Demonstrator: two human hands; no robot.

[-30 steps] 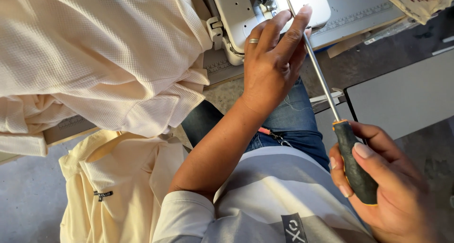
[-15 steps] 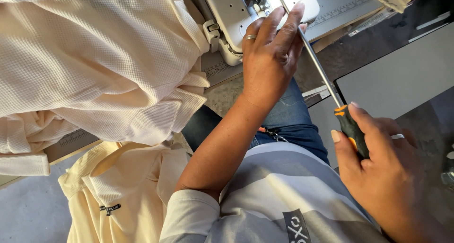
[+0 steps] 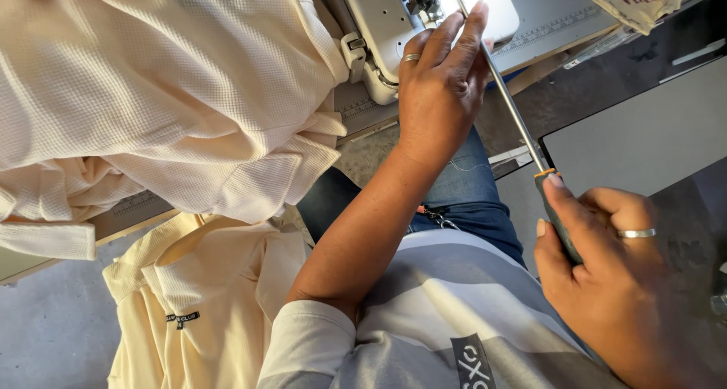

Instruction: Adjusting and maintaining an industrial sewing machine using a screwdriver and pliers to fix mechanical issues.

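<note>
Long screwdriver [image 3: 515, 116] is gripped at its handle by right hand [image 3: 606, 283]; shaft is steadied by left hand [image 3: 435, 93] fingers near sewing machine [image 3: 379, 25]. Cream garments [image 3: 151, 93] are piled on the tabletop [image 3: 560, 25].

Bench [image 3: 560, 21] carrying a white sewing machine [image 3: 379, 18], heaped cream waffle-knit fabric [image 3: 151, 93] lying across it, patterned cloth scrap [image 3: 634, 1] resting at its corner

cream waffle fabric pile [image 3: 151, 93], cream shirt [image 3: 189, 306] below, folded cloth [image 3: 636, 1] top rt

Single head view, looking steeply down, close over lap and sewing machine [image 3: 379, 25]
</note>
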